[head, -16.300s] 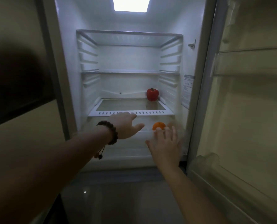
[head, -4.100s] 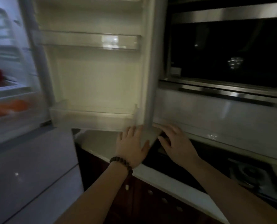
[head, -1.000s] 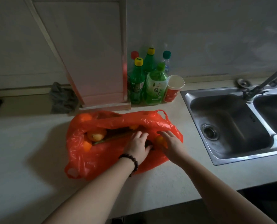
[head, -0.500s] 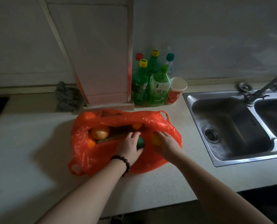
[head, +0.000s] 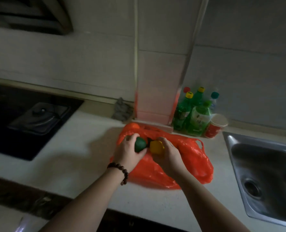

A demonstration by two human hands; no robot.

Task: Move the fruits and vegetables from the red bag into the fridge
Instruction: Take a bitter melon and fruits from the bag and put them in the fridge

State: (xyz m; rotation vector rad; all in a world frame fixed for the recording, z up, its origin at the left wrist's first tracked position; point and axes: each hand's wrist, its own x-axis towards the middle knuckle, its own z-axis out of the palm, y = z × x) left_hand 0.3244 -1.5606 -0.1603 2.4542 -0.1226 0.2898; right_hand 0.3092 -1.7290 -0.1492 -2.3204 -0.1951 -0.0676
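Both my arms reach forward; left hand (head: 128, 154) and right hand (head: 168, 155) each curled in a grip, side by side.

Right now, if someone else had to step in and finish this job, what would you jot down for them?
Left hand: holds a green vegetable, just above the red bag.
Right hand: holds a yellow one, beside the green.
The bag lies open on the counter, between the hob and the sink. At least one orange fruit still shows at its far edge; the rest of its contents are hidden.
The fridge is out of view.
Left to do: carry both pieces to the fridge, then come back and empty the bag.
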